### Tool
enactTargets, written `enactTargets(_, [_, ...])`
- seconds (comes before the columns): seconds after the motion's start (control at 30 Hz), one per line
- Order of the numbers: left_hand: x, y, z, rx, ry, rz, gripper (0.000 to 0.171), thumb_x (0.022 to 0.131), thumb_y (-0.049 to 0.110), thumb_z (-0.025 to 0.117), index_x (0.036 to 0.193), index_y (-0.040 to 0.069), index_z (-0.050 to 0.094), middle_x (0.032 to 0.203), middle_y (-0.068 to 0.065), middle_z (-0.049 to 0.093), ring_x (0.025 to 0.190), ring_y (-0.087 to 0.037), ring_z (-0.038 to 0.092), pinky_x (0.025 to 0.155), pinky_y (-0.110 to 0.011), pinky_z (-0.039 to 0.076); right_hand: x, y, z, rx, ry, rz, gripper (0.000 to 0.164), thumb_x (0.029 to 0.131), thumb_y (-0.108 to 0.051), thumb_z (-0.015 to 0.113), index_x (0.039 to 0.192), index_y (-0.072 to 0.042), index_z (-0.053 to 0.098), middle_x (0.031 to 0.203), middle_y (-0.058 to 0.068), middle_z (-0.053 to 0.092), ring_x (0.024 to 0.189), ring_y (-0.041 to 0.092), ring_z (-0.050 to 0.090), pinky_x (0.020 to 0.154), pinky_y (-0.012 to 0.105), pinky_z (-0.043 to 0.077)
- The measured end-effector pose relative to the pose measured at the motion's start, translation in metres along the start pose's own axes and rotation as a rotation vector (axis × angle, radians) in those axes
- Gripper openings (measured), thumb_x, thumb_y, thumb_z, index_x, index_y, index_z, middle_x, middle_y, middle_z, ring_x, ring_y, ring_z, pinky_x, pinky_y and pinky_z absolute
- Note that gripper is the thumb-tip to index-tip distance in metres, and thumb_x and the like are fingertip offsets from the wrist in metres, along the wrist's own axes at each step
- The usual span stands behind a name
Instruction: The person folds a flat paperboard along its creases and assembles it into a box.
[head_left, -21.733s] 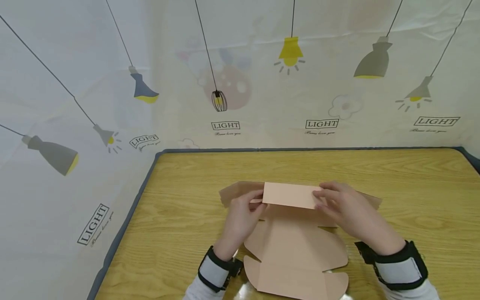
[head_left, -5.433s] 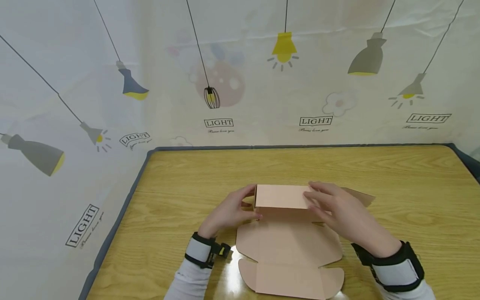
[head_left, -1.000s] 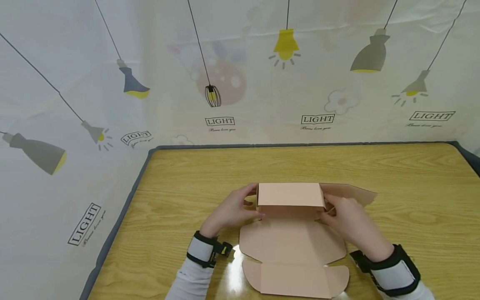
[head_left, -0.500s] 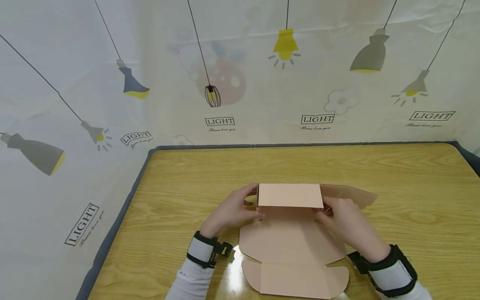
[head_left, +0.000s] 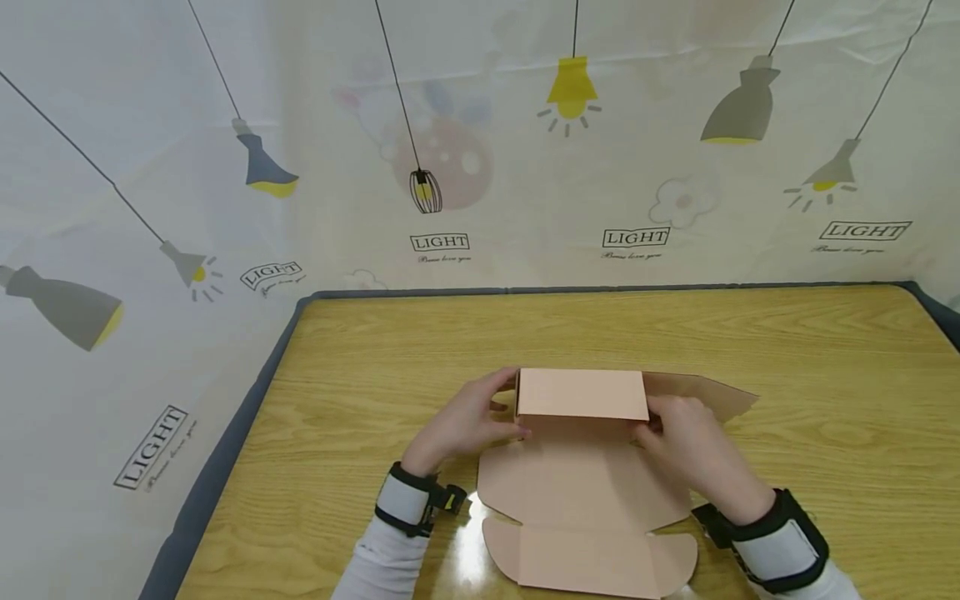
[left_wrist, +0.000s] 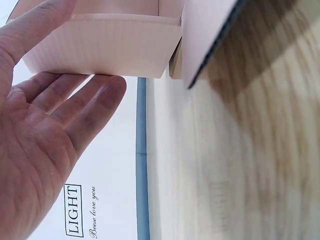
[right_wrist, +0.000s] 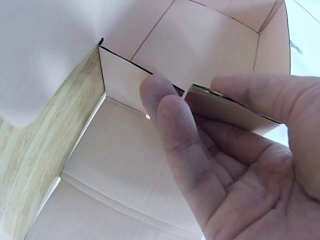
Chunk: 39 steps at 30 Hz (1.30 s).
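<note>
A partly folded brown cardboard box (head_left: 582, 393) lies on the table, its far part raised and its near panels (head_left: 585, 560) flat. My left hand (head_left: 463, 421) holds the raised part's left end; in the left wrist view the thumb lies over the end wall (left_wrist: 105, 47) and the fingers touch its other edge. At the right end, my right hand (head_left: 693, 442) pinches a small flap (right_wrist: 222, 107) between thumb and fingers, beside the end wall, as the right wrist view shows. A long side panel (head_left: 701, 390) still sticks out to the right behind that hand.
The wooden table (head_left: 360, 350) has a dark blue edge strip (head_left: 517, 291) along its back and left. Behind it stands a pale wall covering (head_left: 517, 100) printed with lamps. Rounded flaps (head_left: 673, 560) spread out at the box's near end.
Since the oldest frame, the left side panel has been folded in, and my right hand has gone from the top panel to the right end flap. Over the last second both hands have barely moved.
</note>
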<state>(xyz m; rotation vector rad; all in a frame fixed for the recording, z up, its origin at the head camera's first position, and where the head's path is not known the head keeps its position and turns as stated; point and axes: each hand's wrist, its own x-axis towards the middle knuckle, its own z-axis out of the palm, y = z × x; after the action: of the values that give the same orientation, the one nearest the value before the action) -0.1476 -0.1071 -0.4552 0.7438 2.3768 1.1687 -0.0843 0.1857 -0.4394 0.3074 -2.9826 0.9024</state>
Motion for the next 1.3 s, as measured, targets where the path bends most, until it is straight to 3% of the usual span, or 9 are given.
enactTargets(0.33, [0.0002,0.0018,0.0002,0.013,0.006,0.001,0.075,0.088,0.019,0.081,0.152,0.013,0.042,0.146,-0.008,0.055,0.136,-0.023,0.053,0.106,-0.039,0.053,-0.0003,-0.0010,0.0027,0.005,0.028,0.011,0.002,0.084,-0.002,0.071,0.085,-0.002,0.070,0.070,0.001,0.064,0.060,0.011,0.049,0.053,0.025,0.040])
enactTargets(0.57, [0.0011,0.0040,-0.0010,0.029,0.008,-0.004,0.075,0.087,0.018,0.082,0.151,0.013,0.043,0.145,-0.007,0.056,0.136,-0.023,0.053,0.106,-0.039,0.053,0.0010,-0.0027,0.0031,0.005,0.026,0.022,0.008,0.084,0.001,0.070,0.092,0.001,0.071,0.075,0.005,0.069,0.062,0.012,0.052,0.054,0.026,0.043])
enactTargets(1.3, [0.0001,0.0021,0.0001,0.045,0.009,0.004,0.075,0.088,0.020,0.081,0.152,0.012,0.042,0.146,-0.007,0.055,0.137,-0.022,0.053,0.106,-0.035,0.053,0.0000,-0.0038,0.0052,0.002,0.042,0.019,0.013,0.084,0.004,0.066,0.096,0.002,0.071,0.072,0.004,0.064,0.059,0.013,0.046,0.052,0.024,0.036])
